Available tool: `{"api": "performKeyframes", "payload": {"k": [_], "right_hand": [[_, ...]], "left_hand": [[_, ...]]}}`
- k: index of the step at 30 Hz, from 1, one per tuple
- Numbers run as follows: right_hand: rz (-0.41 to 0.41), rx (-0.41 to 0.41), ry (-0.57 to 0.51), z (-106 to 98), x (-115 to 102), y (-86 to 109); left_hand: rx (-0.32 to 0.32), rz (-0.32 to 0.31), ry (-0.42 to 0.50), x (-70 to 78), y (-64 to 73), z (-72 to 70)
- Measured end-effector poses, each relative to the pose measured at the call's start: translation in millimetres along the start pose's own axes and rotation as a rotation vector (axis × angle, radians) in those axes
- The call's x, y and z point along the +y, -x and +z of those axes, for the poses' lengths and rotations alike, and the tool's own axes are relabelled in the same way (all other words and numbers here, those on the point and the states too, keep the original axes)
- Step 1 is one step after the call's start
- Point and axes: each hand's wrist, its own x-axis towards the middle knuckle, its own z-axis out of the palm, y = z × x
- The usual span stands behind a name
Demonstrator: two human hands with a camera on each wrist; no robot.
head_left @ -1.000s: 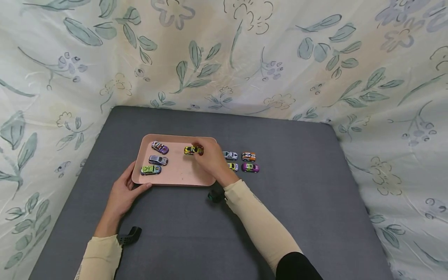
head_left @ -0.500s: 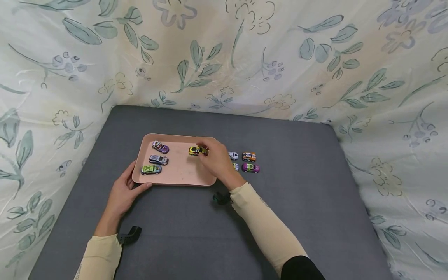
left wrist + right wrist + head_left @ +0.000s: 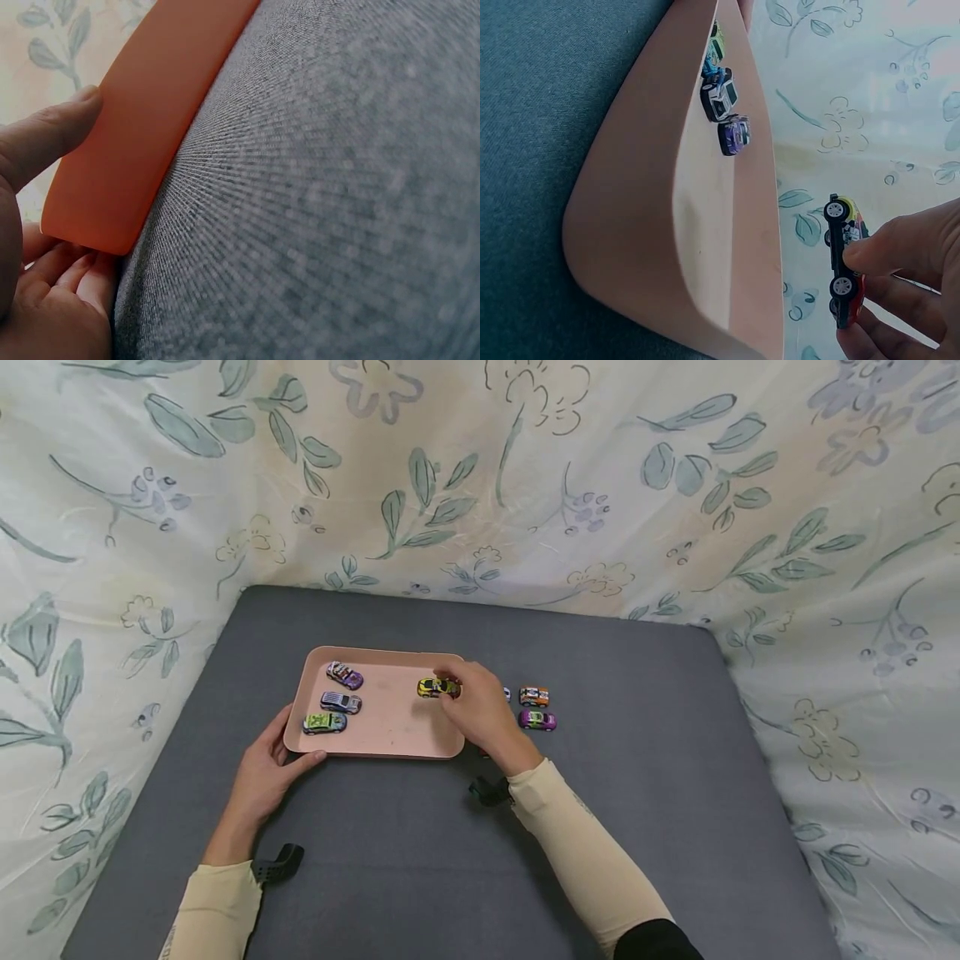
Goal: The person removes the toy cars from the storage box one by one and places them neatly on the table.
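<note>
My right hand pinches a yellow and black toy car above the right part of a pink tray. In the right wrist view the toy car shows its wheels and dark underside, between thumb and fingers. At the tray's near left corner, my left hand holds the wall, thumb on the front side and fingers round the left end. Inside the tray's left part stand a purple toy car, a silver toy car and a green toy car.
Right of the tray, on the grey cloth, stand an orange toy car and a magenta toy car. Another toy car is mostly hidden behind my right hand. A floral curtain hangs beyond the table's far edge.
My right hand has moved to the right with the yellow toy car, toward the tray's right end, and now hides more of the cars outside. The left hand has stayed in place.
</note>
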Motion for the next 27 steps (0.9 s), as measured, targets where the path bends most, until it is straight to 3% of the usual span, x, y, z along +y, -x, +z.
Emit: {"api": "performKeyframes", "payload": {"k": [18, 27], "right_hand": [[-0.034, 0.052, 0.0, -14.7, 11.3, 19.0], [-0.011, 0.084, 0.015, -27.7, 19.1, 34.4]], "left_hand": [[-0.002, -0.009, -0.002, -1.6, 0.0, -0.5], [0.007, 0.004, -0.009, -5.1, -0.2, 1.4]]}}
